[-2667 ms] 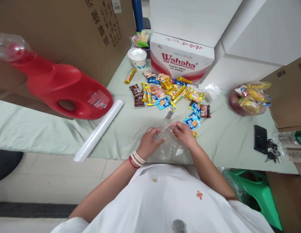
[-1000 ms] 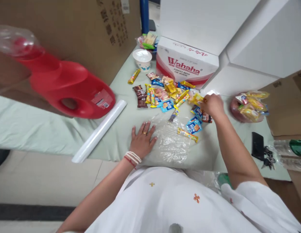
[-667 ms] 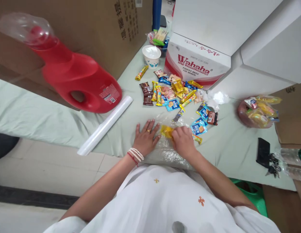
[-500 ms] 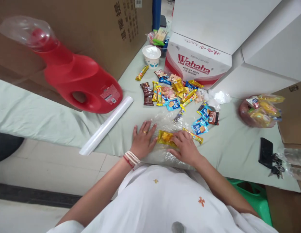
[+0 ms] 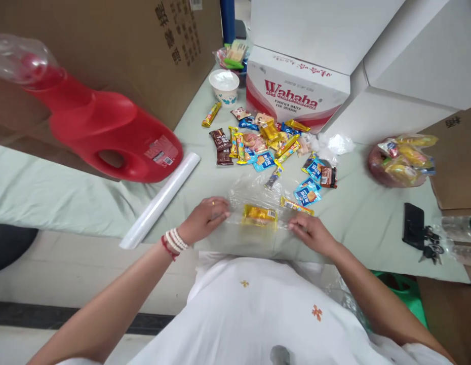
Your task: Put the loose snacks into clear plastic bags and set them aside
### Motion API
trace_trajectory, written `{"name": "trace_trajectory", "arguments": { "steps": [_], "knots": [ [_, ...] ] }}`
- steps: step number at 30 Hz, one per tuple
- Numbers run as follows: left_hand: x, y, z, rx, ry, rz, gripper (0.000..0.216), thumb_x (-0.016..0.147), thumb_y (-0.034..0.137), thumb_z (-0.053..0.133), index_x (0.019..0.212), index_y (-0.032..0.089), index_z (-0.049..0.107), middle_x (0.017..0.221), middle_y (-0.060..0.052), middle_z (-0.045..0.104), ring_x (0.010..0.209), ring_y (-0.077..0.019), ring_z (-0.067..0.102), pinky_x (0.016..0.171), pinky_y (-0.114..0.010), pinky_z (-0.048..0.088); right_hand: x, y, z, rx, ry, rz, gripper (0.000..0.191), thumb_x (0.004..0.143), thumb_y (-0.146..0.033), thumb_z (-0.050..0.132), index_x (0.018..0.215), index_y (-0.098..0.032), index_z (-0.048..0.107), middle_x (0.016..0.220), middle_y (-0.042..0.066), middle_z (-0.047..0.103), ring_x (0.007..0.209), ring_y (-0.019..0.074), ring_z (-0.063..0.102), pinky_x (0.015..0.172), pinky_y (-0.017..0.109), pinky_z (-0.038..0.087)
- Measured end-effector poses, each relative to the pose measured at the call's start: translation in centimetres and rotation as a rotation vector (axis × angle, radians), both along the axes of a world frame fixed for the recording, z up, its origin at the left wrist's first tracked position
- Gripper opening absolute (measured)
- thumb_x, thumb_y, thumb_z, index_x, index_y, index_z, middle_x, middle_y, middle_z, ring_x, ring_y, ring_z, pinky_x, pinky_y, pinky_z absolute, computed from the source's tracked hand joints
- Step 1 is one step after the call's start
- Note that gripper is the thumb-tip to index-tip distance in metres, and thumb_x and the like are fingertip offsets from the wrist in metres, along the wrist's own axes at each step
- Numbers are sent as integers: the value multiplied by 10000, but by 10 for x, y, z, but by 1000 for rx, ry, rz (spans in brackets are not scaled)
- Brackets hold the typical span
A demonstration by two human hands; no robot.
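Note:
A clear plastic film (image 5: 243, 190) lies spread on the cloth at the table's front edge. My left hand (image 5: 208, 217) pinches it on the left, thumb against fingers. On the other side my right hand (image 5: 309, 230) grips the film's right end, so a strip is drawn across between both hands. Between them sits a yellow-wrapped snack (image 5: 260, 214), partly under the film and touched by neither hand. A thin yellow snack bar (image 5: 296, 206) lies just beyond my right hand.
Many wrapped snacks (image 5: 264, 161) are heaped before the Wahaba box (image 5: 296, 94). A white roll (image 5: 161, 200) and a red jug (image 5: 117, 132) are at left, a paper cup (image 5: 224, 88) behind. To the right are a filled bowl (image 5: 380, 170), a phone (image 5: 413, 225) and keys (image 5: 433, 248).
My hands have moved apart from around the yellow snack to the film's two sides. My right hand has left the snack, and both hands now pinch the film. The view has shifted slightly.

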State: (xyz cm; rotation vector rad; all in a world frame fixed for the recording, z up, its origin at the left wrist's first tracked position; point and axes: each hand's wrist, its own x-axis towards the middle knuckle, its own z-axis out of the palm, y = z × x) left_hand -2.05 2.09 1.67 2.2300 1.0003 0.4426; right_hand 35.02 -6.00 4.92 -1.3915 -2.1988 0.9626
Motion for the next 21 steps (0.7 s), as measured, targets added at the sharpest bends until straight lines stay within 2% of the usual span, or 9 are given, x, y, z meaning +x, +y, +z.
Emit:
{"name": "trace_trajectory", "arguments": {
  "steps": [4, 5, 7, 9, 11, 13, 15, 18, 21],
  "knots": [
    [32, 36, 2, 66, 209, 171, 309, 955, 404, 513, 840, 210, 725, 987, -110, 730, 1032, -303, 588, 910, -465, 461, -2, 37, 18, -139, -390, -110, 227, 1022, -270, 498, 865, -202, 648, 857, 57, 697, 777, 188, 616, 675, 276, 386],
    [39, 40, 0, 78, 261, 205, 297, 937, 389, 530, 817, 205, 730, 977, -123, 725, 1034, -320, 575, 892, -476, 456, -6, 46, 22, -142, -491, -121, 203, 1005, -262, 519, 874, -202, 662, 878, 62, 707, 784, 194, 614, 660, 278, 361],
    [49, 42, -7, 95, 304, 252, 282, 915, 353, 542, 777, 196, 730, 969, -142, 714, 1034, -334, 558, 871, -488, 456, -16, 64, 29, -45, -586, -157, 197, 1003, -305, 538, 925, -205, 689, 935, 82, 717, 849, 219, 610, 669, 291, 345],
    [52, 37, -12, 114, 278, 257, 238, 885, 321, 572, 756, 195, 728, 1004, -145, 710, 1060, -334, 549, 878, -491, 459, -29, 84, 32, 117, -537, -195, 249, 1022, -371, 524, 987, -200, 702, 980, 103, 715, 941, 246, 593, 738, 305, 370],
    [47, 29, -13, 127, 234, 227, 168, 843, 284, 617, 749, 202, 730, 1066, -131, 712, 1102, -328, 544, 897, -491, 458, -40, 106, 32, 199, -433, -208, 272, 1027, -377, 517, 1011, -185, 709, 986, 107, 715, 967, 248, 582, 820, 317, 385],
    [40, 20, -11, 140, 208, 191, 140, 833, 275, 645, 746, 212, 735, 1106, -113, 714, 1138, -328, 540, 908, -495, 449, -46, 127, 28, 159, -347, -199, 262, 1022, -328, 514, 981, -164, 714, 959, 92, 720, 903, 217, 590, 833, 308, 390],
    [34, 12, -7, 171, 183, 150, 164, 867, 296, 648, 752, 225, 740, 1125, -97, 719, 1171, -329, 536, 926, -504, 431, -46, 143, 27, 68, -318, -190, 250, 1005, -292, 522, 933, -155, 718, 907, 68, 721, 809, 181, 587, 763, 281, 387],
    [31, 1, -6, 225, 143, 80, 220, 928, 331, 622, 771, 241, 747, 1147, -80, 724, 1212, -322, 530, 970, -517, 402, -38, 153, 30, -79, -414, -97, 148, 922, -235, 616, 844, -176, 726, 802, 28, 711, 720, 158, 572, 669, 260, 359],
    [34, -5, -9, 239, 121, 88, 239, 948, 346, 605, 792, 245, 757, 1160, -88, 718, 1226, -323, 529, 994, -530, 400, -35, 150, 35, -88, -536, 0, 51, 847, -213, 711, 869, -185, 748, 856, 54, 730, 822, 205, 602, 727, 274, 404]
  ]
}}
